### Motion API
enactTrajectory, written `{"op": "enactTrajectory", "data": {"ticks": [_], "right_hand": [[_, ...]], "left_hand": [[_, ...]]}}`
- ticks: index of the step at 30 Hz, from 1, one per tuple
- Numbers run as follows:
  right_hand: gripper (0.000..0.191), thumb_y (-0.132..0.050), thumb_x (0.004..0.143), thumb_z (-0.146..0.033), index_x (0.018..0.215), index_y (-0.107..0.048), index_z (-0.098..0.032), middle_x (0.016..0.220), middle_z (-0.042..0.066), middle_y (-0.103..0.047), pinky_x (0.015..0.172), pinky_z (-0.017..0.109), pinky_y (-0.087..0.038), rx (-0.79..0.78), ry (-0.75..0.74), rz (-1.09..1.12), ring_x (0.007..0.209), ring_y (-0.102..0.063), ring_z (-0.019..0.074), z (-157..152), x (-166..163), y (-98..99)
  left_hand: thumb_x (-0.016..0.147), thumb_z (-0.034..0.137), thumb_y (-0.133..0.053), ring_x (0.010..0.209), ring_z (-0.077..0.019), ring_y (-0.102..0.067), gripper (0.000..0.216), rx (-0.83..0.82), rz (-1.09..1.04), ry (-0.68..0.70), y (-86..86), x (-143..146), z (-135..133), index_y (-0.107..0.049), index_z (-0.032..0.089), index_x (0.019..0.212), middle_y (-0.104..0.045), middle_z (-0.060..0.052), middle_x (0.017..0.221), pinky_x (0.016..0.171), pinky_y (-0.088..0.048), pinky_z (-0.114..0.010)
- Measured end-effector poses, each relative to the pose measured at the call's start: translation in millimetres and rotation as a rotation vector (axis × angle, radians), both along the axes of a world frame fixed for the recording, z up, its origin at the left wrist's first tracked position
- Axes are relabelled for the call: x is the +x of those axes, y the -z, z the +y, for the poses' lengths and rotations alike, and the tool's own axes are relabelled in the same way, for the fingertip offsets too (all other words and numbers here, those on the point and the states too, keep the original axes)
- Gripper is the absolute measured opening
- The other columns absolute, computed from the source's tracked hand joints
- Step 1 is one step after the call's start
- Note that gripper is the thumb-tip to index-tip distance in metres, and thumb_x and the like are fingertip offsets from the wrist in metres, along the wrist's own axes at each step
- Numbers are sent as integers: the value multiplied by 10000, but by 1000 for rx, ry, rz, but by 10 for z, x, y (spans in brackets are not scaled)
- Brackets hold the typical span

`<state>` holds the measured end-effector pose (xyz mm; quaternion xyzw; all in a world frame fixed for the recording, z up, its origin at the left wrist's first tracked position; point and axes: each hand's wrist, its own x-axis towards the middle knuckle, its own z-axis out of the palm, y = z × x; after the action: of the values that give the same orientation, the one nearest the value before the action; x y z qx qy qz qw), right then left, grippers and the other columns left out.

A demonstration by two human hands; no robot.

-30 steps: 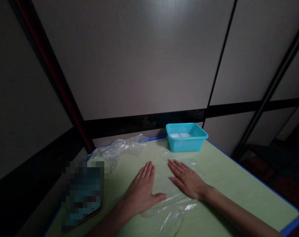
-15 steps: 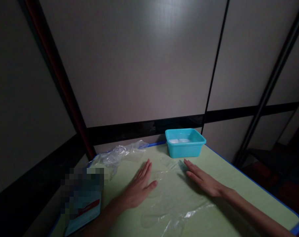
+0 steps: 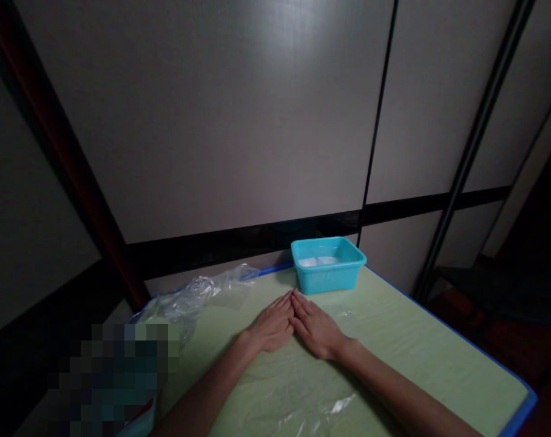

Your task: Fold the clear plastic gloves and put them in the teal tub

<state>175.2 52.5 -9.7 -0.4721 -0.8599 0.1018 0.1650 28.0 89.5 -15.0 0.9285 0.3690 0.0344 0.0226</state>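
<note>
My left hand point(image 3: 270, 326) and my right hand point(image 3: 315, 329) lie flat, side by side and touching at the fingertips, on a clear plastic sheet point(image 3: 298, 394) spread over the green table point(image 3: 416, 352). Fingers on both are stretched out and hold nothing. Just beyond the fingertips stands a turquoise plastic tub point(image 3: 327, 264) with something pale inside.
A crumpled clear plastic bag point(image 3: 189, 300) lies at the table's far left corner. A blurred-out object point(image 3: 107, 376) sits at the near left edge. The table has a blue rim point(image 3: 521, 413). Grey wall panels rise right behind the table.
My hands were spread apart on the sheet; they have slid together and forward and now meet near the tub. The view has shifted slightly to the right.
</note>
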Motion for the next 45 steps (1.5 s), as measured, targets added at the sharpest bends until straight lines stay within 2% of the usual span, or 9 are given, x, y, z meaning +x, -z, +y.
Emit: {"op": "enactTrajectory", "data": {"ticks": [3, 6, 11, 17, 28, 45], "right_hand": [[648, -158, 874, -488, 1340, -138, -37, 1395, 134, -91, 1033, 357, -178, 5, -20, -42, 1273, -120, 208, -30, 110, 24], [688, -170, 855, -533, 1339, -153, -43, 1394, 132, -107, 1036, 373, -162, 1, -54, -87, 1274, -114, 222, -51, 230, -1], [693, -180, 848, -548, 1341, -156, -61, 1395, 112, -100, 1042, 362, -150, 3, -94, -104, 1276, -103, 209, -59, 308, -27], [670, -197, 845, -553, 1345, -162, -109, 1391, 88, -127, 1034, 383, -166, 1, -71, -117, 1273, -116, 212, -60, 405, 11], [620, -209, 854, -533, 1341, -168, -150, 1383, 53, -173, 1034, 385, -172, -4, 103, -203, 1266, -151, 193, -251, 1172, 42], [629, -230, 839, -556, 1335, -210, -171, 1389, 61, -161, 1028, 401, -178, 72, 179, -178, 1266, -140, 216, -257, 1243, 144]], "left_hand": [[853, 258, -222, 1277, -181, -105, 515, -8, -3, -15, -2, -12, -8, -204, 13, 1305, -164, -146, 1387, 1043, -134, -316], [865, 273, -178, 1278, -180, -99, 511, -18, -13, -32, -19, 0, -22, -203, 12, 1304, -158, -146, 1388, 1041, -136, -329], [859, 290, -184, 1280, -161, -92, 511, -26, -35, -48, -40, 6, -53, -207, 43, 1306, -163, -116, 1391, 1043, -121, -317], [863, 305, -178, 1282, -156, -70, 515, -50, -25, -45, -59, 0, -64, -190, 61, 1317, -142, -96, 1398, 1046, -94, -305], [867, 303, -176, 1282, -156, -51, 527, -91, 10, -55, -100, 3, -69, -140, 49, 1328, -86, -100, 1405, 1047, -74, -302], [857, 314, -189, 1282, -157, -45, 528, -65, 15, -34, -89, -11, -49, -138, 66, 1320, -88, -106, 1403, 1044, -86, -311]]}}
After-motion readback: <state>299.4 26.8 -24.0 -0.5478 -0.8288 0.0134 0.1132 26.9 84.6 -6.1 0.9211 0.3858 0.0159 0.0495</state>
